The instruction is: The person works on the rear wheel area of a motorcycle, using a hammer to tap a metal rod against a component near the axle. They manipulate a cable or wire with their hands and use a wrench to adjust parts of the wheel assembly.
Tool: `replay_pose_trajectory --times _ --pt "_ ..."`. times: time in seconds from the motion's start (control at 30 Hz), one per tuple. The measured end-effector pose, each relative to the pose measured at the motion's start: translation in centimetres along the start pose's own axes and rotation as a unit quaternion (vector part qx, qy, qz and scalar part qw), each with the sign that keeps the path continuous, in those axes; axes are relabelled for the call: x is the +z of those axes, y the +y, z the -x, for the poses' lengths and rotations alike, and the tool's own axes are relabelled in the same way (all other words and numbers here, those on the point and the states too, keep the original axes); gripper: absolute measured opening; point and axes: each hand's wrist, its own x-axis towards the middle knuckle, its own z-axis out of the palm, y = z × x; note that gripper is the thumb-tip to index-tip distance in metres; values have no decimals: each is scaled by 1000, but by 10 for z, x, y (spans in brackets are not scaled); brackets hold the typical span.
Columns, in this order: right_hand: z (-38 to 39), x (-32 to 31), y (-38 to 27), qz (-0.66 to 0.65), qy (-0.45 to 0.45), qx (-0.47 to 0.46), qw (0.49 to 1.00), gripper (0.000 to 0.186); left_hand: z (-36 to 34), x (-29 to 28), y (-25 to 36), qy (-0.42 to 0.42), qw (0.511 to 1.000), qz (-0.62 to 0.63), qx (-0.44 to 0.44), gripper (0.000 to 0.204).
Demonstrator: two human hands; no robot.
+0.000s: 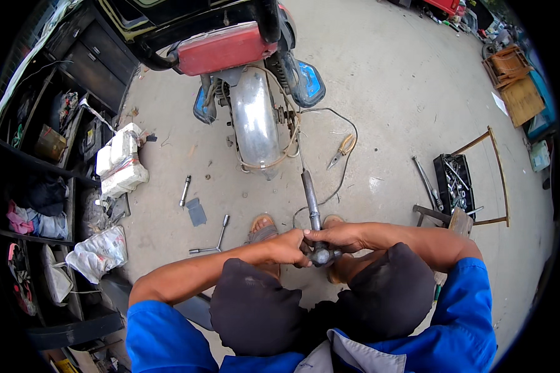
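The person squats on a concrete floor (404,93), knees in dark trousers at the bottom of the view, and holds a long grey metal shaft (311,202) upright between both hands, just in front of the sandalled feet. The landmark is the motorcycle's chrome rear fender (254,121), which stands straight ahead. The shaft's thin upper rod points toward that fender and ends just right of its lower edge; the thicker lower end, a rounded metal fitting, sits at the hands, well nearer the person than the fender.

The left hand (287,247) has its fingers curled closed around the shaft's lower end from the left. The right hand (337,236) wraps over it from the right, fingers closed, the two hands touching at the shaft. Which small part the fingertips press is hard to tell, as the hands cover it.

Right of the fender lie orange-handled pliers (342,149) beside a loose dark cable (345,168). Left of the fender and nearer the person lie a socket tube (185,189) and an L-shaped wrench (213,239). Far right of the fender sits a black tray of tools (453,183). Left of it, white wrapped bundles (121,163) rest beside dark shelving (37,168).
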Motion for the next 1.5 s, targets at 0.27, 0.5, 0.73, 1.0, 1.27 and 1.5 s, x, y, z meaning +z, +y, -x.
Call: replay_pose_trajectory --times 0.27,0.5,0.73,1.0,1.27,1.5 --pt "-40 3 31 211 250 -50 944 62 48 -15 72 76 952 -287 72 29" --pt "-22 14 18 239 295 -78 922 44 206 -72 248 615 460 -366 525 17" --pt "-7 25 4 266 301 -36 915 47 243 -126 379 643 213 -500 540 49" --pt "12 34 -12 263 280 -21 923 52 223 -137 391 728 288 -497 375 49" --pt "41 39 -36 266 272 -12 925 41 221 -136 388 739 274 -466 402 46" --pt "47 49 -42 260 273 -2 926 32 220 -136 390 739 301 -473 374 50"
